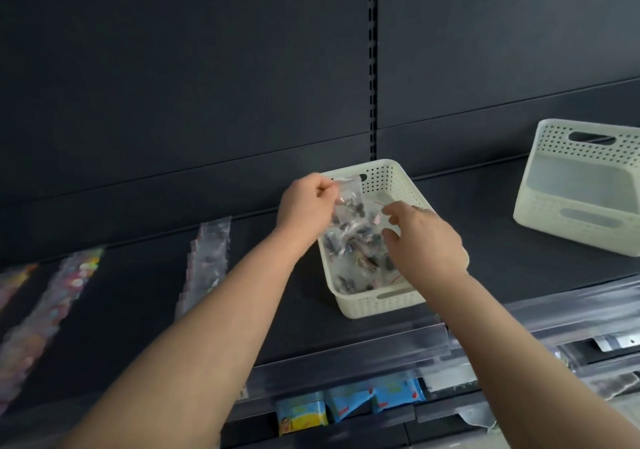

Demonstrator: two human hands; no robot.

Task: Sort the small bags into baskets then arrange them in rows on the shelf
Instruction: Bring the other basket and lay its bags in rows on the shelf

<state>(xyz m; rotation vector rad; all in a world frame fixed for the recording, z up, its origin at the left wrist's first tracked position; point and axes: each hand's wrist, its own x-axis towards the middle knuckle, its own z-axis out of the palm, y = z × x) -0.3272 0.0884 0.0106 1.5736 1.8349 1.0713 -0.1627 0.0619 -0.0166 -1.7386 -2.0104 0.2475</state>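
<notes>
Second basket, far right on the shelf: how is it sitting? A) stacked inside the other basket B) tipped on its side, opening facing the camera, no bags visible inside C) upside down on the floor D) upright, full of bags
B: the second basket lies on its side on the shelf, its opening turned toward the camera with no bags visible inside, apart from the basket of bags that the hands work over.
</notes>
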